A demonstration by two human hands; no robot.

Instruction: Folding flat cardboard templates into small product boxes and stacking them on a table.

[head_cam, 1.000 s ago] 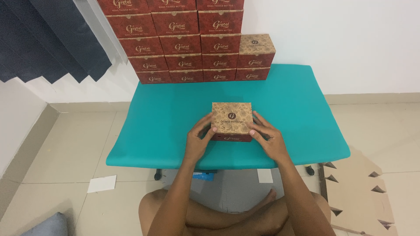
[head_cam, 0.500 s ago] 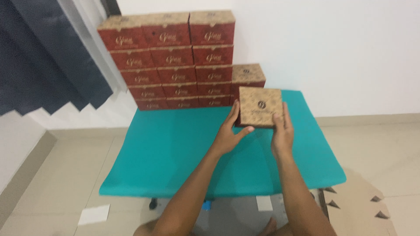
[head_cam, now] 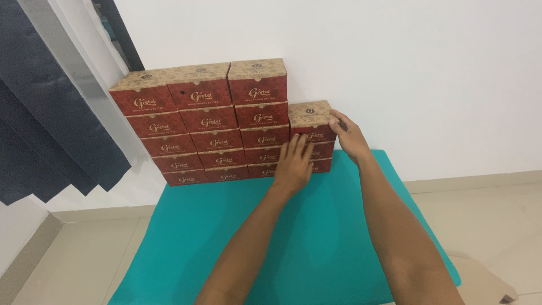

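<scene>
A brown-topped, red-fronted cardboard box (head_cam: 309, 114) sits on top of the short right-hand column of a stack of matching boxes (head_cam: 206, 121) against the white wall. My right hand (head_cam: 350, 136) grips this top box at its right side and upper corner. My left hand (head_cam: 293, 162) lies flat against the column's front, fingers stretched up, fingertips touching the top box's red face. Both forearms reach across the teal table (head_cam: 192, 248) that carries the stack.
The stack is several rows high and three columns wide, plus the lower right column. Dark blinds (head_cam: 45, 113) hang at the left beside the table. A flat piece of brown cardboard (head_cam: 485, 282) lies on the tiled floor at the lower right.
The box was lifted from the near part of the table, carried forward and right, and now rests on the right column. My view has tilted up toward the wall.
</scene>
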